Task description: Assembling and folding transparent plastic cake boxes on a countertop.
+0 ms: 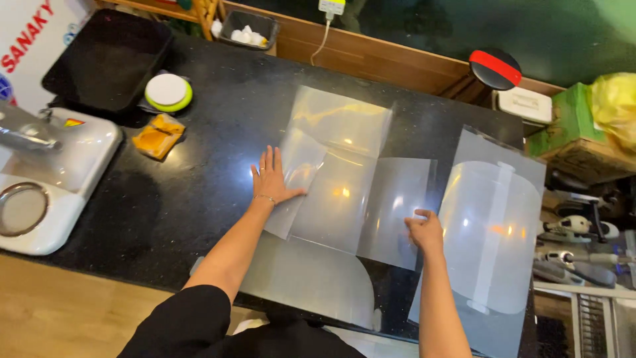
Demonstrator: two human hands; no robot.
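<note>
Fingers (pixel 270 159) of the left hand (pixel 271 180) spread slightly apart and flat, palm down, pressing the left edge of a clear plastic sheet (pixel 344 199) at frame centre on the black countertop (pixel 199 132). Right hand (pixel 424 232) at centre right, fingers curled together and pinching the lower right edge of the same sheet, thumb side up; exact grip hard to see. Sheet is transparent, glossy, several overlapping panels lying flat, reflecting light. Second clear sheet with a curved outline (pixel 493 232) lies just right of the right hand, near the counter's right end. Another translucent sheet (pixel 311 278) lies at lower centre, partly under the left forearm, reaching the near counter edge. Upper left: black tray (pixel 109 59), round white lid with green rim (pixel 168 91) just right of it, orange packet (pixel 158 135) below that. Far left: white machine with metal ring (pixel 40 185). Top centre: dark bin with white items (pixel 248 28) and a wooden ledge (pixel 371 56). Upper right: black round object with red stripe (pixel 495 67), green box (pixel 563 119), yellow plastic bag (pixel 613 103). Black sleeves at bottom edge.
</note>
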